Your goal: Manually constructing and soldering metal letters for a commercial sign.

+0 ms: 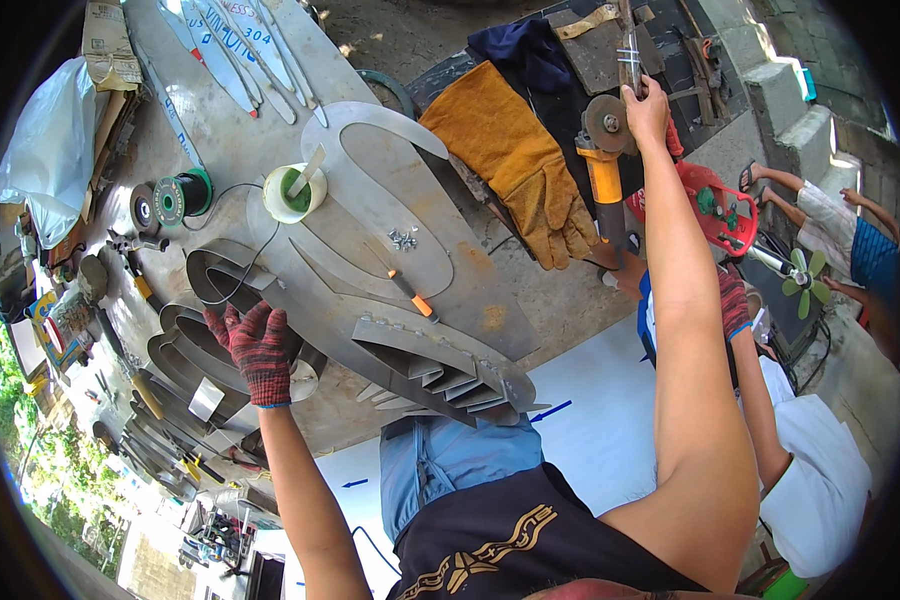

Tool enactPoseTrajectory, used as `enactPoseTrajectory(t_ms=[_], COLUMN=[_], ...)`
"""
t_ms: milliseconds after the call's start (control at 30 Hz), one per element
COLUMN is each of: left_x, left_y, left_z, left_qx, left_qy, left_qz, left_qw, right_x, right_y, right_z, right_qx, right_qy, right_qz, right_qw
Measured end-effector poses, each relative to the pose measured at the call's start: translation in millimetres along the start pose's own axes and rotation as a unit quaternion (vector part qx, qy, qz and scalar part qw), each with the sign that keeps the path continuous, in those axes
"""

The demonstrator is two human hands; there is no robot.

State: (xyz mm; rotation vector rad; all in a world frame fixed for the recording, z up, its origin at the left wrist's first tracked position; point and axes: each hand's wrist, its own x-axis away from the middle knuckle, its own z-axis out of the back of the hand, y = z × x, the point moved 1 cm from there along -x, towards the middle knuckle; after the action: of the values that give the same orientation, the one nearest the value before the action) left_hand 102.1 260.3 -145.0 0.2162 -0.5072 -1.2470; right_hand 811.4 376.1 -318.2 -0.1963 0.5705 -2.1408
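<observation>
Your left grip (255,350), gloved, is spread half open at a curved metal strip (199,275) left of centre, clasping nothing visible; your bare right grip (648,113) is partly closed at thin metal rods (629,58), upper right, hold unclear. The grinder (604,178) beside that wrist could cut you if knocked or started.

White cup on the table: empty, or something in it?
Not empty: green material shows inside the white cup, and a flat strip sticks out.
</observation>
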Motion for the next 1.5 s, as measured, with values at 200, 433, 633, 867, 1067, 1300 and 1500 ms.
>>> enactPoseTrajectory(t_ms=[200, 433, 633, 867, 1067, 1300, 1500], left_x=[1.1, 0.0, 0.4, -1.6, -0.1, 0.3, 1.6], left_y=[-5.2, -7.2, -3.2, -5.7, -4.8, -6.0, -3.0], left_z=[-1.3, -2.9, -0.4, -1.4, -0.9, -1.8, -3.3], left_qx=[0.011, 0.021, 0.002, -0.017, 0.009, 0.016, 0.042], left_qy=[-0.001, 0.008, 0.002, -0.008, -0.004, -0.006, 0.013], left_qz=[0.001, 0.003, -0.005, -0.015, -0.002, 0.007, 0.008], left_qw=[1.000, 1.000, 1.000, 1.000, 1.000, 1.000, 0.999], right_x=[-8.9, 0.4, 2.2, 6.5, 0.9, -2.9, -0.8], right_y=[-14.2, -25.7, -25.6, -16.7, -6.1, -2.2, -13.7], right_z=[9.7, 19.0, 18.6, 19.9, 4.3, 5.8, 15.6], right_qx=[0.062, 0.094, 0.079, 0.077, 0.090, 0.057, 0.042], right_qy=[-0.075, -0.022, 0.007, 0.001, 0.001, -0.019, -0.028], right_qz=[-0.038, -0.024, -0.013, -0.024, 0.004, -0.013, -0.010], right_qw=[0.995, 0.995, 0.997, 0.997, 0.996, 0.998, 0.999])
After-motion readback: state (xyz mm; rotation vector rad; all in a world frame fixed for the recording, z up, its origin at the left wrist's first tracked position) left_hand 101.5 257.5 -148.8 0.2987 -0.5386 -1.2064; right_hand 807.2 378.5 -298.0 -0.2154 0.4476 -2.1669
